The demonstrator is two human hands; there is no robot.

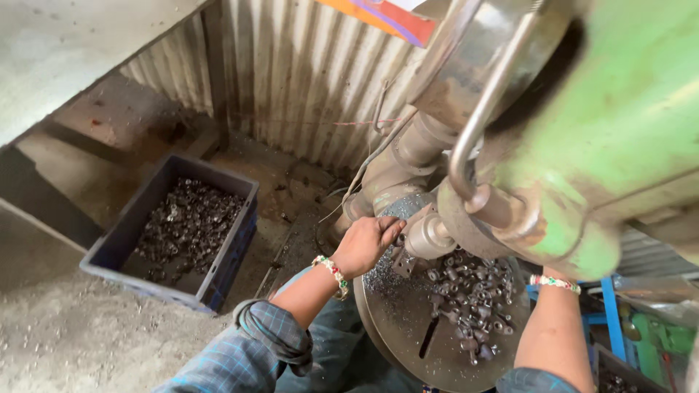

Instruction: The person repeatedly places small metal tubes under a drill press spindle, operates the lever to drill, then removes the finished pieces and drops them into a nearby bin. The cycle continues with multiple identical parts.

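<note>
Green drill head [619, 131] hides right hand; left hand [366, 244] grip unclear; crate [175, 225] left.

I had only the one head camera, worn high and tilted steeply down. It sat close behind the green drill press [619, 145], whose body filled the upper right, and looked past it onto the round machine table [408, 320] and the floor beyond.

A round metal machine table [408, 327] carries a heap of small metal parts [470, 298] and shavings [378, 280].
</note>
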